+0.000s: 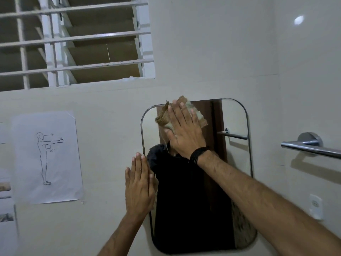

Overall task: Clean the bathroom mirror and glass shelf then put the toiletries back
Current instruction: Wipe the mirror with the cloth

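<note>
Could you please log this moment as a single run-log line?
step: wiping mirror | right hand: flat, pressing cloth at mirror top | left hand: flat on mirror's left edge | shelf, toiletries: out of view

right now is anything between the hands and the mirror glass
Only the cloth: the right hand presses it flat against the upper part of the mirror. The left hand lies flat at the mirror's left edge with nothing visible under it.

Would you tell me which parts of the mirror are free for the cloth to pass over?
The mirror is bare down its right side, beside the chrome frame, and across its bottom. The top left is crowded: the right hand presses the cloth there, and the left hand lies flat over the left edge.
</note>
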